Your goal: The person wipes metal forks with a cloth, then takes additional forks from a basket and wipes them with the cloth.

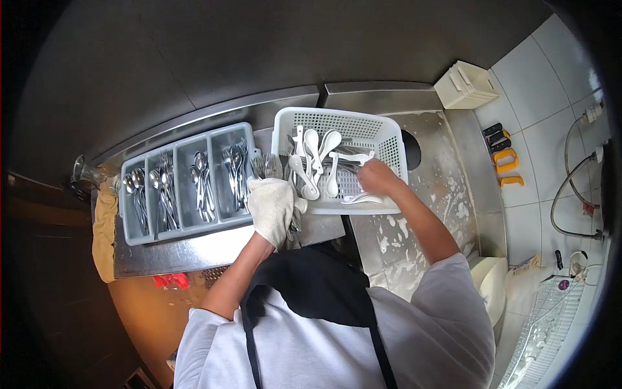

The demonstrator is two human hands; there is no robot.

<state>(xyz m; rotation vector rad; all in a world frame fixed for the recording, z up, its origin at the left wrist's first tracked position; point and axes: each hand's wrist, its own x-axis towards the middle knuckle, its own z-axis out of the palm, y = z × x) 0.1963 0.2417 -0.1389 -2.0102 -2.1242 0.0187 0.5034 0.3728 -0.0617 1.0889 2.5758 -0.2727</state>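
With our left hand (272, 204), wrapped in white cloth, we close the fingers around a bunch of forks (265, 168), tines pointing away from us, between the grey tray (188, 231) and the white basket (343, 119). Our right hand (378, 178), the nearer of the 2 to the basket's metal cutlery (350, 166), has it just left of the fingers, long axis running roughly crosswise; we cannot tell whether they pinch anything.
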